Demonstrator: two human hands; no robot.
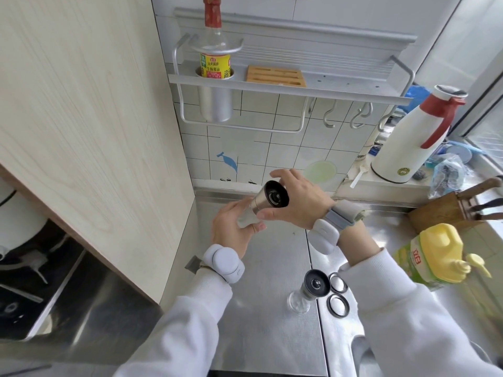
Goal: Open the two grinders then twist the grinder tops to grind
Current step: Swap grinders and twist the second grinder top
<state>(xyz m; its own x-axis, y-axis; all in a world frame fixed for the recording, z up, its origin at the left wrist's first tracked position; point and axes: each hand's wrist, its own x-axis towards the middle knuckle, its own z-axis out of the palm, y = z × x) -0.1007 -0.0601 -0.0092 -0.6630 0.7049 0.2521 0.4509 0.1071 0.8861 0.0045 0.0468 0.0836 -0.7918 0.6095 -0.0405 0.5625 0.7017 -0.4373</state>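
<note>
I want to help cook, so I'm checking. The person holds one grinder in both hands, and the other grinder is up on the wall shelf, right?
Not quite. The head view shows the other grinder standing on the steel counter, beside two round caps, not up on the wall shelf. The rest is right: the left hand and the right hand both hold the first grinder.

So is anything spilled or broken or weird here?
Nothing looks spilled or broken. The left hand and right hand hold one grinder tilted over the counter; the other grinder stands upright, with two round lids lying beside it.
</note>
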